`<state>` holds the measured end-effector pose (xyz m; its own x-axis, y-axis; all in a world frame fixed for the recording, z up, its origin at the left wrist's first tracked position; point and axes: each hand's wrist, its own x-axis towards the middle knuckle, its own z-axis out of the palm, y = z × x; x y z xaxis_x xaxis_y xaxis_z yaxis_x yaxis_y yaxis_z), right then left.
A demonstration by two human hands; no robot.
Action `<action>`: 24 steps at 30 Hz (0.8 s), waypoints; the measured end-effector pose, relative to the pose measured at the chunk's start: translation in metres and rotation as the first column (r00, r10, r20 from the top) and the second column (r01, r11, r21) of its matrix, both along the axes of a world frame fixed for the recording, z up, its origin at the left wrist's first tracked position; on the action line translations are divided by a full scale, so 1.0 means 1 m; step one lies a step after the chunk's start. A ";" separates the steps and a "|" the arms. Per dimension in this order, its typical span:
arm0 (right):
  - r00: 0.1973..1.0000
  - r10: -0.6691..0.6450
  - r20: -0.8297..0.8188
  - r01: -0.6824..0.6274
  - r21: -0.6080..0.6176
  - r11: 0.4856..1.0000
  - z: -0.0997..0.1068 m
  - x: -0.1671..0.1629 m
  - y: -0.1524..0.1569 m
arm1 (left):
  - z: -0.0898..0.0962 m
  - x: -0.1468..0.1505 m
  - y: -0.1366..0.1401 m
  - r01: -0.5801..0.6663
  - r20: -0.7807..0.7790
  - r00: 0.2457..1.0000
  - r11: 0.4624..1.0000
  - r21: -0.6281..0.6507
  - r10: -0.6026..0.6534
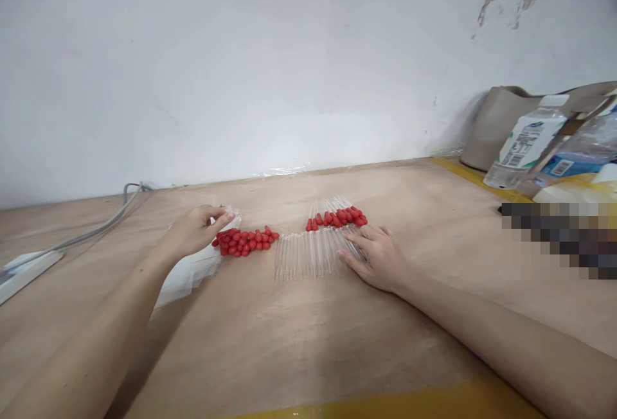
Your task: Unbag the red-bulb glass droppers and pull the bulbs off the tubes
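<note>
A row of thin clear glass dropper tubes [304, 255] lies side by side on the wooden table. Red rubber dropper bulbs [340, 218] lie along the upper right of this row, with more clear tubes reaching out behind them. Another heap of red rubber bulbs [243, 241] sits left of the tubes. My left hand [200, 229] is beside that heap, its thumb and fingers pinched at the edge of a clear plastic bag [234, 213]. Several flat clear bags [187, 274] lie under its wrist. My right hand [378, 255] rests with fingers apart, touching the right end of the tube row.
A grey cable [106, 225] runs to a white power strip [29, 274] at the left. On the right stand a plastic bottle [525, 142] and a beige container [491, 126]. Yellow tape [409, 403] lines the front edge. A white wall [289, 72] closes off the back.
</note>
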<state>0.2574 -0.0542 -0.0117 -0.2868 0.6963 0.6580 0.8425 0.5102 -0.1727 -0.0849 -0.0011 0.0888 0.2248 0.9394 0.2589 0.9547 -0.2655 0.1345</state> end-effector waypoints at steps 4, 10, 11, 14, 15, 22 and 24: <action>0.981 -0.064 -0.184 0.043 -0.113 0.993 0.001 0.004 0.005 | 0.000 0.022 -0.009 0.037 0.076 0.996 0.980 0.194 -0.053; 0.919 -0.124 -0.374 0.035 -0.236 0.971 0.000 0.011 0.010 | -0.014 0.096 -0.012 0.281 -0.009 0.959 0.951 0.127 -0.282; 0.917 -0.129 -0.377 0.037 -0.242 0.970 0.000 0.011 0.010 | -0.015 0.108 -0.008 0.285 -0.029 0.959 0.955 0.086 -0.283; 0.919 -0.134 -0.371 0.042 -0.246 0.968 0.000 0.012 0.010 | -0.019 0.137 0.010 0.075 -0.032 0.996 0.987 -0.144 -0.080; 0.920 -0.135 -0.368 0.043 -0.246 0.968 0.000 0.012 0.010 | -0.020 0.143 0.018 0.028 -0.032 0.999 0.977 -0.210 -0.036; 0.915 -0.155 -0.373 0.061 -0.252 0.966 0.001 0.014 0.013 | -0.028 0.156 0.051 -0.035 0.022 0.999 0.905 -0.424 0.049; 0.912 -0.151 -0.381 0.058 -0.246 0.968 0.001 0.014 0.013 | -0.028 0.156 0.052 -0.023 0.052 0.997 0.913 -0.407 0.048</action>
